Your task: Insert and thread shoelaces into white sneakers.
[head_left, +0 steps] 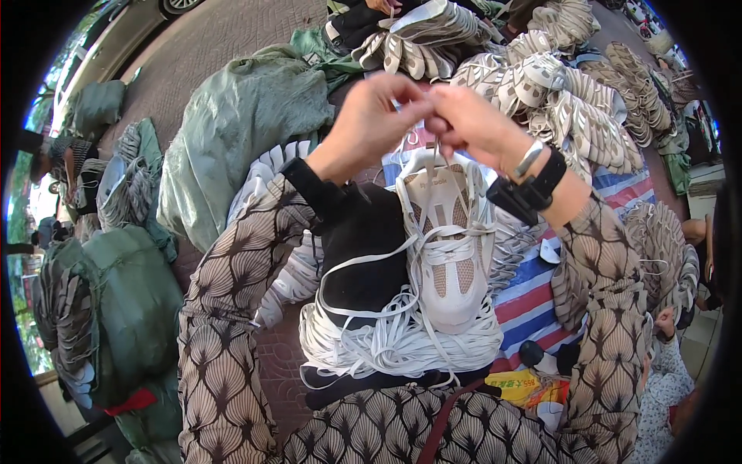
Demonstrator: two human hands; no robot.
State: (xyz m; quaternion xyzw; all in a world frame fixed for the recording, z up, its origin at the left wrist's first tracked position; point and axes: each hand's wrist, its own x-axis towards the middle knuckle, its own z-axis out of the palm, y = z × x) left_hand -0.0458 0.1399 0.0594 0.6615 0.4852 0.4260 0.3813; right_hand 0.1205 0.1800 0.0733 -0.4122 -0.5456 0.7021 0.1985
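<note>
My left hand (376, 116) and my right hand (478, 127) meet above the heel end of a shoe upper, fingertips pinched together. A thin strand, looking like a shoelace (437, 147), hangs below my right fingers. What my left fingertips pinch is too small to make out. The white and beige shoe upper (450, 247) lies toe toward me, with white lacing across its front. One loose lace loops from its left side over a black cloth (367, 255). Under the toe, a tangled heap of white laces (394, 344) rests near my lap.
Bundled shoe uppers (541, 85) pile up at the far right, beyond a striped plastic sheet (529, 301). Big green sacks (239, 131) stand at left on the brick paving (224, 39). A yellow packet (518, 387) lies near my right elbow. Other people sit around the edges.
</note>
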